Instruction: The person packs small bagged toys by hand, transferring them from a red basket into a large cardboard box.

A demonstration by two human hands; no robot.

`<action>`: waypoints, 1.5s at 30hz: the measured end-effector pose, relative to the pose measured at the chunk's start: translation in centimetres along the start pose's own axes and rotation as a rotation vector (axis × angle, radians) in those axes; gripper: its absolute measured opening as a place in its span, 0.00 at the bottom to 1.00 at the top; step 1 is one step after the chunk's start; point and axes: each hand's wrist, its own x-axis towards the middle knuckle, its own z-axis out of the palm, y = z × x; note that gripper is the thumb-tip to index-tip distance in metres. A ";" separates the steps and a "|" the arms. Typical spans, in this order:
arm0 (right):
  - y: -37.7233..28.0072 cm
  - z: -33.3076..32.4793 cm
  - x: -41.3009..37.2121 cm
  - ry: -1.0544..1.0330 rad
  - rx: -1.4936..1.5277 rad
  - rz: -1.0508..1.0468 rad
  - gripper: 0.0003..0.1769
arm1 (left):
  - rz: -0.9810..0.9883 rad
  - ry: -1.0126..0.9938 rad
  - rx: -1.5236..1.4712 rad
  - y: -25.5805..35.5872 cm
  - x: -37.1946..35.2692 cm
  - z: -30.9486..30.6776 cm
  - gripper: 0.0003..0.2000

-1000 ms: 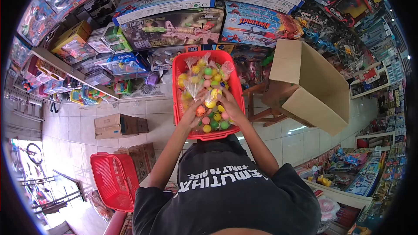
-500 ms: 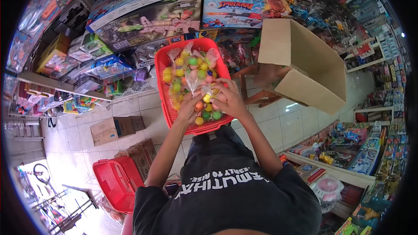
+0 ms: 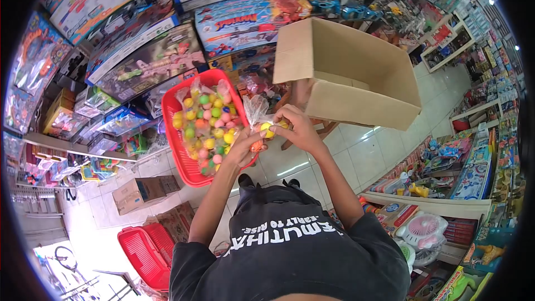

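Note:
Between my two hands is a clear plastic bag (image 3: 255, 109) with small coloured balls in it, a yellow one and an orange one showing. My left hand (image 3: 243, 146) is closed around the bag's lower left side. The fingers of my right hand (image 3: 295, 127) pinch the bag's right side, near the yellow ball. To the left, a red plastic basket (image 3: 177, 163) holds several more clear bags of yellow, green, pink and orange balls (image 3: 207, 114). My left wrist passes over the basket's near right edge.
An open cardboard box (image 3: 362, 103) stands on a wooden stool (image 3: 327, 130) at the right. On the tiled floor at the left are a smaller carton (image 3: 146, 192) and another red basket (image 3: 146, 253). Shelves of boxed toys (image 3: 251, 19) line the back and sides.
Both hands have lifted the bag from over the basket to its right side. The view has turned, so the basket and the cardboard box now appear farther left.

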 end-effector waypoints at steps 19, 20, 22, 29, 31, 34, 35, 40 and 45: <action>7.0 -16.1 -14.7 0.118 0.617 0.402 0.13 | -0.122 -0.121 0.326 -13.5 9.0 14.8 0.19; 7.5 -16.4 -14.9 0.117 0.675 0.409 0.12 | -0.127 -0.118 0.322 -13.7 9.4 15.1 0.19; 8.4 -17.0 -15.3 0.149 0.679 0.418 0.10 | -0.137 -0.117 0.322 -13.9 10.4 15.6 0.19; 10.4 -21.4 -14.0 0.405 0.697 0.397 0.07 | -0.077 -0.133 0.337 -10.8 15.1 19.4 0.17; 11.4 -23.5 -13.2 0.475 0.643 0.379 0.06 | 0.001 -0.138 0.349 -9.8 16.9 20.2 0.17; 13.8 -26.3 -11.4 0.571 0.566 0.357 0.06 | 0.022 -0.121 0.405 -7.7 19.9 20.9 0.20; 14.6 -27.3 -10.4 0.603 0.555 0.377 0.05 | 0.072 -0.070 0.388 -7.0 20.8 21.9 0.19; 19.7 -30.7 -5.7 0.493 0.540 0.454 0.06 | 0.120 0.010 0.460 -4.4 26.9 21.9 0.17; 25.9 -32.1 -2.2 0.164 0.319 0.565 0.09 | 0.031 0.068 0.480 -3.1 30.9 21.9 0.17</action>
